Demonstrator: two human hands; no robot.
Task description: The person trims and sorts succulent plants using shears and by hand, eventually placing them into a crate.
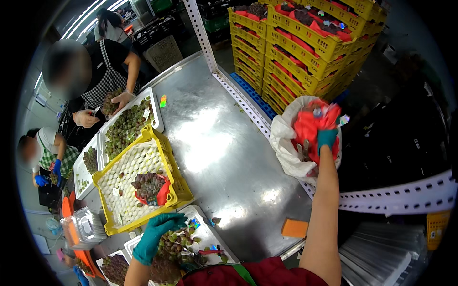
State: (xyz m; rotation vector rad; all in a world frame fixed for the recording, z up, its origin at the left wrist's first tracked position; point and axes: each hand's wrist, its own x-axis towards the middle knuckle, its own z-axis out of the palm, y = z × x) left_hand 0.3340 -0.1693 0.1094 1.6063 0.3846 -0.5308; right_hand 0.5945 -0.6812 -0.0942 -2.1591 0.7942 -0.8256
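My right hand, in a green glove, is at the mouth of a white sack, against crumpled red wrapping. Its fingers are smeared and partly hidden, so their grip does not show. My left hand, gloved the same, hovers with fingers stretched out over a white tray of loose grapes. Just beyond it stands a yellow crate lined with white netted padding. One bunch of dark grapes lies in the crate, partly on red wrapping.
An orange sponge lies on the metal table near its front edge. Stacked yellow crates stand beyond the perforated white rail. Across the table, a co-worker's gloved hands hold grapes above a filled tray. Clear plastic boxes sit at left.
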